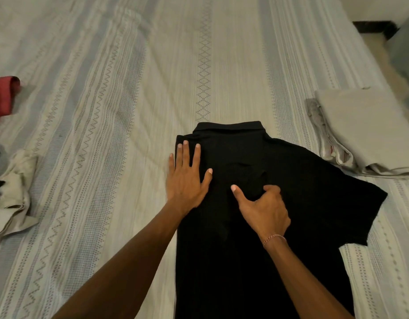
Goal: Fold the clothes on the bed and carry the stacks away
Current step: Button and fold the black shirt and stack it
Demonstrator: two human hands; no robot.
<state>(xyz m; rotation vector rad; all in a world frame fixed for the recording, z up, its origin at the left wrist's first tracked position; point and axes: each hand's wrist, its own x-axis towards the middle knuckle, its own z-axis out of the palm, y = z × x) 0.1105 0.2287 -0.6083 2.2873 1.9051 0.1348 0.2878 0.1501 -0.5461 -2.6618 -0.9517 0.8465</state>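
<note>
Pale striped bedspread with woven zigzag and diamond bands (120,93) fills nearly the whole view, and I am working on it from the near edge. Laid flat before me is the black short-sleeved collared shirt (268,226), collar away from me, its left side already turned in to a straight edge and its right sleeve spread out toward the right.

My left hand (186,178) lies flat, fingers straight and spread, pressing the folded left edge near the shoulder and holding nothing. My right hand (264,210) sits mid-chest with its fingers curled into the fabric, pinching up a small ridge of cloth, thumb stretched out to the left.

My guess is that I am about to draw the right side inward. The risk I see is that this pinch catches only the top layer; then the under layer would drag and bunch, leaving a crooked fold. If the left palm eases off too soon, the finished left edge could slide open as the cloth is pulled.

No basket, box or drawer shows anywhere. A folded stack of pale beige cloth (369,132) rests near the right edge of the bed, just beside the shirt's sleeve. At the left lie a crumpled cream and black garment (12,194) and a red garment (4,97), both unfolded, so plenty remains.
</note>
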